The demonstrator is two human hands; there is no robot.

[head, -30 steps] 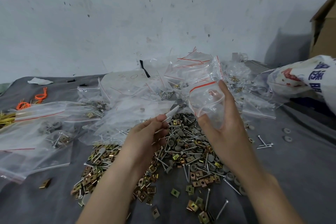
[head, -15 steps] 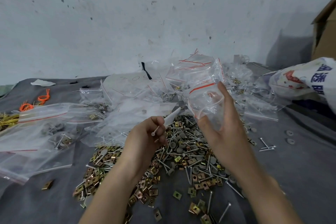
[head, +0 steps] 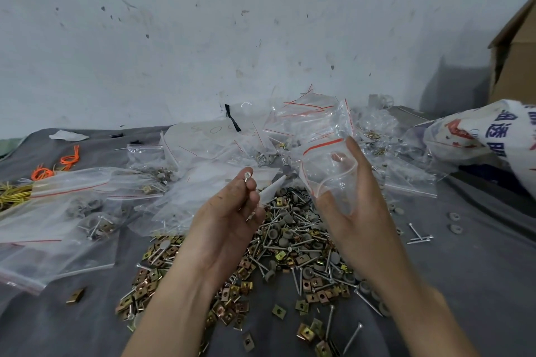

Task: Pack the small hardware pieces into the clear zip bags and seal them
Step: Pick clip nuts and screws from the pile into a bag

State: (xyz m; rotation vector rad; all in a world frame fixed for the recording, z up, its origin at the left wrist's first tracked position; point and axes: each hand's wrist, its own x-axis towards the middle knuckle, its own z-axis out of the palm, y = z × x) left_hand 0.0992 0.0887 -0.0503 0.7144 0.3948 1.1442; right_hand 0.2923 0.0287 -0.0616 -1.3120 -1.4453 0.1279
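Since one second ago the left hand [head: 229,220] has turned its palm upward and come a little higher; before, its back was up. The right hand [head: 359,211] keeps nearly the same place.

At the far left of the grey-covered counter [head: 478,284] lie yellow wires [head: 11,194] and, just behind them, orange cords [head: 55,166]. Next come filled bags [head: 58,211], flat and overlapping, with grey and metal pieces inside. The left hand's grip is curled and pinches a screw [head: 248,175], whose round head shows at the fingertips. A white pointed piece [head: 272,190] sticks out from the same fingers toward the right.

Below and between both hands spreads the pile of hardware [head: 290,243]: long screws, square brass-coloured clips and grey round washers, all lying on the counter. The right hand holds the zip bag [head: 324,171] in the air above the pile, thumb in front and fingers behind. Its grip pinches the plastic, and the mouth with the red stripe stands open toward the left hand. I cannot tell if anything is inside it.

More to the right are loose screws [head: 419,236], then a white printed sack [head: 487,136] and a cardboard box [head: 516,52] by the wall.
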